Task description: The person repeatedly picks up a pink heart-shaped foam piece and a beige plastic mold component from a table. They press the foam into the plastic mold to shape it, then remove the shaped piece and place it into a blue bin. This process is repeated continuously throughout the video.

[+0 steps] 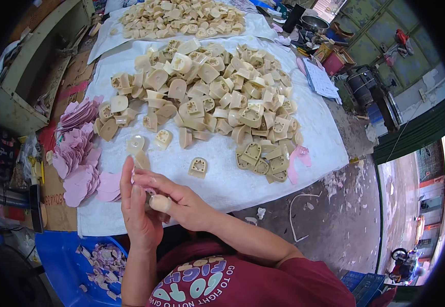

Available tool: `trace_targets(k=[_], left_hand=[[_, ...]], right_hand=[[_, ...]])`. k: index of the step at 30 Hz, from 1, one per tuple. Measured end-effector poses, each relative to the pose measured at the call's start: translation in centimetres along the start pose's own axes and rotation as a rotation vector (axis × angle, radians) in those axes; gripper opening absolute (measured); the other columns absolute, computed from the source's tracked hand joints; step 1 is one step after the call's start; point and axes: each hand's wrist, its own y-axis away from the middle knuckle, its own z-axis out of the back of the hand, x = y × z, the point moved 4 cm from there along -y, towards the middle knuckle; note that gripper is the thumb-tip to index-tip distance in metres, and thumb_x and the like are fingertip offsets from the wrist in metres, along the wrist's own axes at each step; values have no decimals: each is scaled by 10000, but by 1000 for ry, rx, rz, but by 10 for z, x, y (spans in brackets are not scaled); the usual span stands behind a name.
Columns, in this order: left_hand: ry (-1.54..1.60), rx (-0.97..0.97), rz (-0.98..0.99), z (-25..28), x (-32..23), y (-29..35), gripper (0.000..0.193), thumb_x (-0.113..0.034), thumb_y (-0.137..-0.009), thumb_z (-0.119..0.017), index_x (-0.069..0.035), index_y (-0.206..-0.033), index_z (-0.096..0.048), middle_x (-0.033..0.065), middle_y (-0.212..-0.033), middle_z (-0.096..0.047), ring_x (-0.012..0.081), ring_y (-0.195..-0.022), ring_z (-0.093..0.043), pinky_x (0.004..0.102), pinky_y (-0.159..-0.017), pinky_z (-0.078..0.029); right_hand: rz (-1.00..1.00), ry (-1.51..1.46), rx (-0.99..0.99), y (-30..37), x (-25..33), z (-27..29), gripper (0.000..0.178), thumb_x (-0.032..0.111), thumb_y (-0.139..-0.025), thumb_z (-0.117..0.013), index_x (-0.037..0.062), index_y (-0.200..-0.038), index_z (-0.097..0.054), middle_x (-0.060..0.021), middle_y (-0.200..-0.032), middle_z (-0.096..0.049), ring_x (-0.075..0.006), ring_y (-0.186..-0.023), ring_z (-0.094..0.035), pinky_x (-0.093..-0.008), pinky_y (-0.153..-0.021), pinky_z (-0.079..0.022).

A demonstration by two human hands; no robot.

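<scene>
My left hand (139, 217) and my right hand (175, 195) meet over the near left edge of the table. Between them is a small piece with pink on it, mostly hidden by the fingers; its full shape I cannot make out. The right thumb carries a beige covering at its tip and presses on the piece. The left hand's fingers point up and away, its palm turned toward the piece. Just beyond the fingertips lie beige shoe heels, among them one standing apart (198, 167). Pink cut-out pieces (81, 185) lie in stacks to the left.
A big heap of beige heels (207, 97) covers the table's middle, with another heap (181, 20) behind. White cloth (314, 148) lies underneath. A blue tub (61, 261) with pinkish scraps stands at the lower left. A clipboard with papers (322, 79) rests at the right edge.
</scene>
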Motion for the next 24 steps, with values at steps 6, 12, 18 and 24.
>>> trace_targets(k=[6,12,18,24], left_hand=[[293,-119,105,7,17,-7,628,-315,-958,-517,-109,-1477,-229,89,-1026,-564,123,-785,-574,257,-588,-492],[198,-90,56,-6,7,1,799,-350,-923,-576,-182,-1514,-65,120,-1151,-525,209,-954,-579,308,-754,-529],[321,144,78,-13,-7,13,948,-250,-843,-701,-205,-1522,-41,96,-1316,-446,197,-1049,-554,296,-846,-499],[212,212,-4,3,2,10,1069,-184,-769,-775,-196,-1522,-16,99,-1315,-453,192,-1064,-557,292,-879,-480]], right_hand=[[114,309,22,3,2,5,454,175,-914,-581,127,-1357,-497,-134,-1507,-303,-264,-1366,-326,-372,-1072,-317],[310,548,34,3,8,12,491,163,-846,-668,133,-1319,-539,-138,-1494,-336,-288,-1395,-287,-381,-1076,-313],[34,-186,133,8,12,8,457,107,-857,-668,93,-1298,-547,-130,-1494,-341,-235,-1356,-352,-351,-1047,-355],[18,-271,175,3,14,6,406,148,-903,-625,40,-1287,-545,-151,-1488,-341,-212,-1321,-399,-337,-1039,-364]])
